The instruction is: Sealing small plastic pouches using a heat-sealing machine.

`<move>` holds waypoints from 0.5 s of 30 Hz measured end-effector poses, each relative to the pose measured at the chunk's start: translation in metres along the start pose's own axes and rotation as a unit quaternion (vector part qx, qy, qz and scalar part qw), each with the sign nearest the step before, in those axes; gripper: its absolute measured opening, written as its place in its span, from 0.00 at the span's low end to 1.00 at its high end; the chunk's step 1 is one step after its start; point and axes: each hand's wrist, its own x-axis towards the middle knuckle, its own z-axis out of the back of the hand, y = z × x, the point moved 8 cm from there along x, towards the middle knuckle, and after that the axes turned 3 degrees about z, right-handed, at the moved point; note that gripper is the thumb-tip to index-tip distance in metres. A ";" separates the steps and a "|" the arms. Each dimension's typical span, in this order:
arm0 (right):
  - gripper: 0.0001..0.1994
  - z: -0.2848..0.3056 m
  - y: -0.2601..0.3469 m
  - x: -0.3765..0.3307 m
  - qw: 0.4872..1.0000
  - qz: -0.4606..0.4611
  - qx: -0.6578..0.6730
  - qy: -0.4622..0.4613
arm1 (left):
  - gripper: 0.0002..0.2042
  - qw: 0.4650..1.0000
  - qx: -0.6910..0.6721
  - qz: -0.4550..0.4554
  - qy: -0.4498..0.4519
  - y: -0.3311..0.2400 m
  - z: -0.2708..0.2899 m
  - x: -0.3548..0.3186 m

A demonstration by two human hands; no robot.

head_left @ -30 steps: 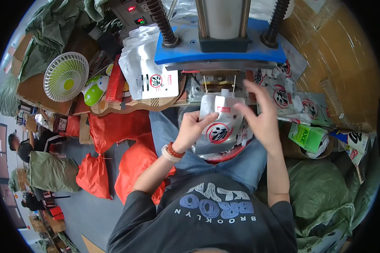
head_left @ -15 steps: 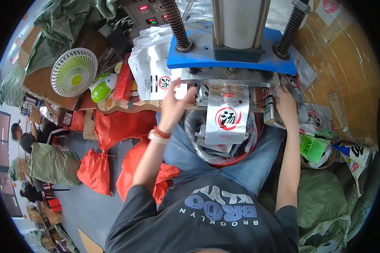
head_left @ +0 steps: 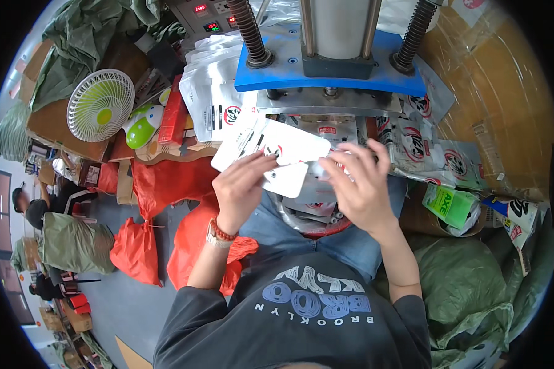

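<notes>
My left hand [head_left: 243,184] grips a couple of silver-white flat pouches [head_left: 295,136] in front of the press, its fingers lying across their printed faces. Close to the pouches' right end is my right hand [head_left: 362,187], its fingers bent and apart; I make out nothing held in it. Behind the hands stands a press with a blue plate [head_left: 326,67] and a metal bar [head_left: 332,103] below it. Another silver pouch [head_left: 329,126] lies beneath the bar. Below the hands, a red-rimmed basin [head_left: 317,232] between my knees holds more pouches, partly covered by my hands.
A fanned stack of silver pouches [head_left: 204,98] lies left of the press, and more pouches [head_left: 412,144] lie to its right. A white fan [head_left: 100,104] and a red box [head_left: 173,114] stand farther left. Red bags [head_left: 136,249] sit on the floor. A large carton [head_left: 486,104] borders the right.
My left hand, empty before, now holds pouches. My right hand has come from the press's right side toward the middle. The pouch hanging over the basin is no longer plainly visible there.
</notes>
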 end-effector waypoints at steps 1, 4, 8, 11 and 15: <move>0.18 0.002 0.003 0.000 0.999 -0.010 0.036 -0.007 | 0.21 0.999 -0.010 -0.029 0.014 -0.014 0.002 0.003; 0.14 0.052 0.015 0.010 0.993 -0.032 0.112 -0.020 | 0.22 0.984 -0.132 -0.071 0.098 -0.037 0.012 0.005; 0.11 0.050 -0.014 0.005 0.962 -0.139 0.232 -0.043 | 0.13 0.934 -0.299 0.052 0.190 -0.030 -0.030 0.001; 0.10 0.015 -0.044 -0.018 0.933 -0.227 0.268 -0.082 | 0.07 0.843 -0.423 0.263 0.201 -0.005 -0.086 -0.026; 0.11 0.018 -0.043 -0.029 0.931 -0.233 0.260 -0.103 | 0.08 0.799 -0.496 0.293 0.173 -0.011 -0.103 -0.035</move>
